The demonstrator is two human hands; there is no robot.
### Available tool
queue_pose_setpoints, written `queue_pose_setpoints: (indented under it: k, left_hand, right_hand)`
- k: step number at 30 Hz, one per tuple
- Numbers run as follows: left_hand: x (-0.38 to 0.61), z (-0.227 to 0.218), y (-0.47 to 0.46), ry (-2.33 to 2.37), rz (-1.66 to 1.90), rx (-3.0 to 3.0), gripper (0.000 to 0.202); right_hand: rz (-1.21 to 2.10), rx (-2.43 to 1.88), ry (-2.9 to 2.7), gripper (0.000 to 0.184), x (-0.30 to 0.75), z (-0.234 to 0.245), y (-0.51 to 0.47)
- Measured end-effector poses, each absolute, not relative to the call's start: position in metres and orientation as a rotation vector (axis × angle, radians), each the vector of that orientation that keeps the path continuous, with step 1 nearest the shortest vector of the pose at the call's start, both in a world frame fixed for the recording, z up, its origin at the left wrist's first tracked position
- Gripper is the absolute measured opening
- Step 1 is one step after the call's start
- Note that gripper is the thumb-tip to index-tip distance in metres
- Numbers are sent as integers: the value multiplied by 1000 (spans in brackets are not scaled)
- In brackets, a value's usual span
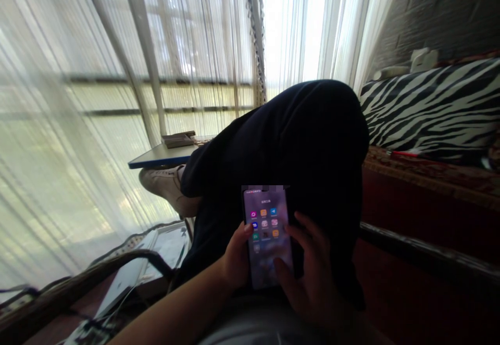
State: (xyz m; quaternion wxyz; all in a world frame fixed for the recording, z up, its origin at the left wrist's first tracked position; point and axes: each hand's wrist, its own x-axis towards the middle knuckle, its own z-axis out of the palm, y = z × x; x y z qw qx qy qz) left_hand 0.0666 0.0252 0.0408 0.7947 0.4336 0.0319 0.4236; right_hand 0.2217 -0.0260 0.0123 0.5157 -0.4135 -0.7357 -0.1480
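Head view: our left fingers [239,238] grip the phone [270,264] by its left edge, likely steadying it; it faces us between both sets of fingers. Our right fingers [302,238] are spread loosely at its right, perhaps so its icons [264,224] show.

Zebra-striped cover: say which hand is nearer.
Right. The right hand is at the phone, below and left of the zebra-striped cover in the picture; the left hand, holding the phone's left side, is farther left.
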Motion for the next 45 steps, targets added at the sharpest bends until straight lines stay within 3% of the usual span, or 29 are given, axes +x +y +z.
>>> queue_pose_setpoints:
  k: [8, 15, 18, 26, 30, 33, 45]
  left_hand:
    - [68, 45, 20, 121, 1000, 926, 38]
    - [66, 43, 24, 87, 850, 878, 54]
    - [66, 43, 24, 46, 845, 885, 51]
    - [66, 48, 18, 43, 940, 897, 49]
    - [67, 46, 21, 35, 862, 923, 63]
    - [68, 46, 22, 26, 862, 906, 61]
    - [66, 50, 15, 159, 973, 877, 58]
  right_hand:
    - [-540, -1005, -1978, 47, 209, 53, -29]
    - [-418, -1011, -1791, 34, 233, 7, -34]
    - [-416, -1005, -1805, 33, 238, 4, -35]
    - [-593, -1003, -1993, 48, 209, 55, -26]
    - [-496, -945, -1793, 31, 218, 34, -33]
    - [-476, -997, -1798, 28, 228, 18, -34]
    - [-469, -991, -1767, 39, 228, 11, -27]
